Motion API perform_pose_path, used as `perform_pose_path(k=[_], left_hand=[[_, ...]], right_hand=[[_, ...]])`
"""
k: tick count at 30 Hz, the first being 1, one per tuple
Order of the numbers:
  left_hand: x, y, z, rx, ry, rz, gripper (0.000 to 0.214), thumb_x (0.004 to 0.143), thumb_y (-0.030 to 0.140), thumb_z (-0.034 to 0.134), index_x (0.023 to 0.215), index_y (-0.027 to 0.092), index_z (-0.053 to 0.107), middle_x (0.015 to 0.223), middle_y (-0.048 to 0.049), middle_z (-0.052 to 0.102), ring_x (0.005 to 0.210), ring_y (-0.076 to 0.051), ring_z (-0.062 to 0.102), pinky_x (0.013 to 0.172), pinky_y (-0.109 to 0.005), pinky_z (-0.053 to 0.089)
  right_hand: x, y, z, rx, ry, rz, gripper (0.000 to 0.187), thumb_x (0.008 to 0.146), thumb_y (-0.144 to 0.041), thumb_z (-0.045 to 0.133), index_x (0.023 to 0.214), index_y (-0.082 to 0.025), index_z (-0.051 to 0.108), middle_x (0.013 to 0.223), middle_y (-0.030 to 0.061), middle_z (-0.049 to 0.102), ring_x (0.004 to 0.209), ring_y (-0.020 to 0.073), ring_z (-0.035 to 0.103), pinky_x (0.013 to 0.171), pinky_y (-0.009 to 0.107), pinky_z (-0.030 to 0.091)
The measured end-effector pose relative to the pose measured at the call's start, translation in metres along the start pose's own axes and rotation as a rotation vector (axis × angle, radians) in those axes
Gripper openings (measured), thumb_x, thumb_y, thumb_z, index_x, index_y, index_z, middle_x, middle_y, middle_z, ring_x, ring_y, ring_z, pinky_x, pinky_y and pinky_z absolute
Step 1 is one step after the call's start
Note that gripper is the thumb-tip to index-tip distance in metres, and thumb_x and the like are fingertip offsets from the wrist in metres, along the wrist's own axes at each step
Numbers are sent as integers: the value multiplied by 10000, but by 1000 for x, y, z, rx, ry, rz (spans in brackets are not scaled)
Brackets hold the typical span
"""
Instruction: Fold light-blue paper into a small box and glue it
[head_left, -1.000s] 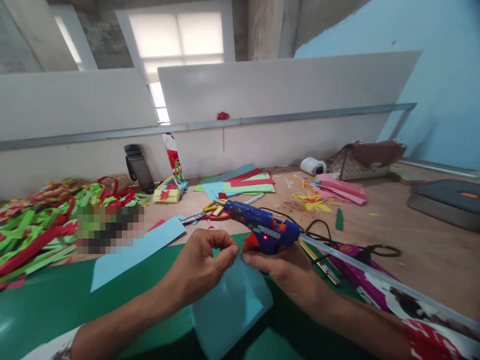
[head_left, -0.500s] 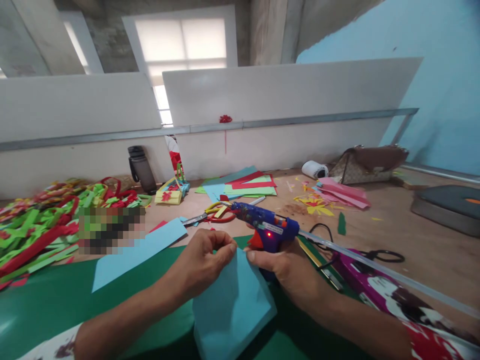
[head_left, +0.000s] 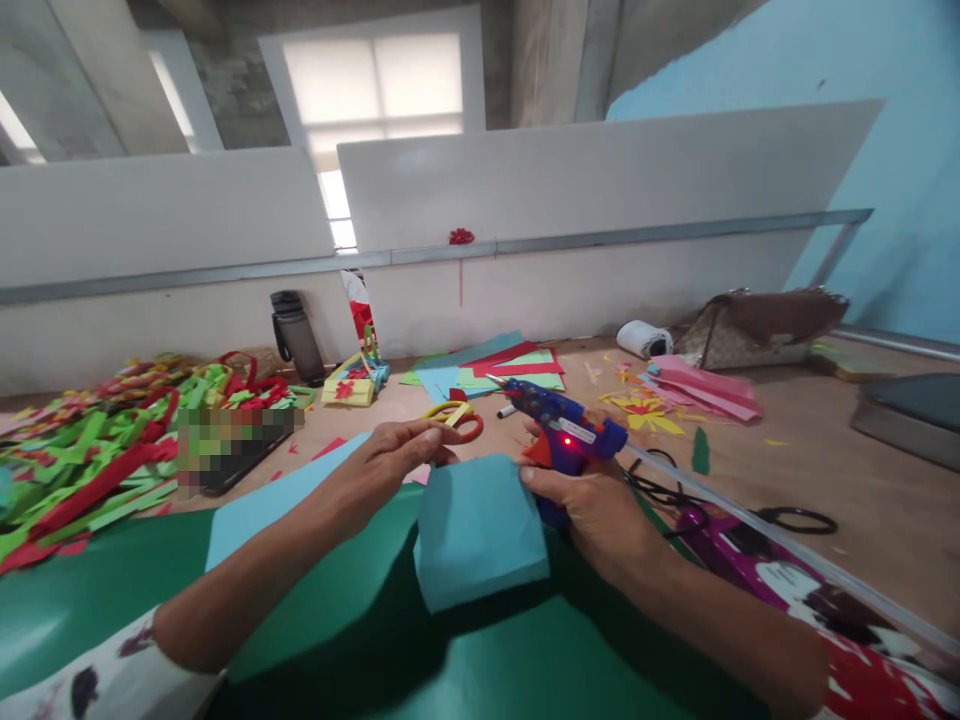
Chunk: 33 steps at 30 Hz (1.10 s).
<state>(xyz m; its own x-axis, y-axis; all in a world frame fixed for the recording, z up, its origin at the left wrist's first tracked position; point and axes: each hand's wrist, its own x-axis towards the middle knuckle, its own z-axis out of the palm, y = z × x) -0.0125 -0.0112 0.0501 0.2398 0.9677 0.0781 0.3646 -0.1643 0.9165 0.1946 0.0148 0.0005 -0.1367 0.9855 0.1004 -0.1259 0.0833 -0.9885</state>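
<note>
The left grip (head_left: 397, 453) pinches already folded blue paper (head_left: 480, 530); the right grip (head_left: 589, 505) clasps the glue gun (head_left: 551, 405). Left of both, a blue sheet (head_left: 259, 512) lies unfolded.

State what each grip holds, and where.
Right grip: hot glue gun, by its handle. Left grip: apparently the folded blue paper, at its far left corner.

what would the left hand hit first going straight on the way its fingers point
Probably the right hand, with its glue gun; depth is unclear, but the scissors seem to lie farther back.
</note>
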Motion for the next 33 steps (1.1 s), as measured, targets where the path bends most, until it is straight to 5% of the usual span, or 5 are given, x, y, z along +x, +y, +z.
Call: perform_pose_path(k=[6, 17, 23, 28, 33], left_hand=[[-2, 5, -8, -179, -127, -19, 338, 853, 351, 512, 1119, 160, 598, 919, -72, 675, 893, -209, 587, 813, -317, 413], [-8, 1, 8, -342, -178, 24, 305, 742, 278, 666, 1039, 215, 639, 875, -33, 667, 764, -143, 592, 697, -239, 426], [-21, 25, -4, 49, 210, 95, 239, 744, 247, 605, 962, 194, 691, 725, -17, 667, 544, -99, 539, 478, -181, 369], [-28, 34, -21, 691, 665, 251, 307, 779, 228, 511, 1020, 168, 691, 547, -2, 647, 389, -109, 479, 445, -221, 391], [-21, 27, -19, 841, 662, 358, 295, 779, 176, 472, 913, 179, 735, 865, -44, 737, 713, -189, 685, 694, -248, 503]], right_hand=[[14, 9, -5, 57, 84, -16, 349, 568, -242, 757, 896, -155, 675, 841, 52, 708, 768, 215, 648, 698, 316, 506], [10, 2, -4, -35, -20, 15, 303, 610, -304, 736, 850, -136, 658, 885, 86, 708, 770, 234, 662, 702, 330, 514], [14, -9, -10, -526, 115, -114, 303, 717, -401, 636, 883, -147, 619, 749, 65, 694, 689, 220, 649, 661, 337, 492], [10, -16, -14, -1023, -45, -306, 344, 821, -362, 524, 1089, -156, 586, 784, 70, 691, 755, 234, 640, 653, 317, 463], [10, -10, -8, -1843, -31, -432, 524, 828, -77, 450, 1338, -178, 379, 880, 116, 678, 789, 247, 642, 647, 323, 437]])
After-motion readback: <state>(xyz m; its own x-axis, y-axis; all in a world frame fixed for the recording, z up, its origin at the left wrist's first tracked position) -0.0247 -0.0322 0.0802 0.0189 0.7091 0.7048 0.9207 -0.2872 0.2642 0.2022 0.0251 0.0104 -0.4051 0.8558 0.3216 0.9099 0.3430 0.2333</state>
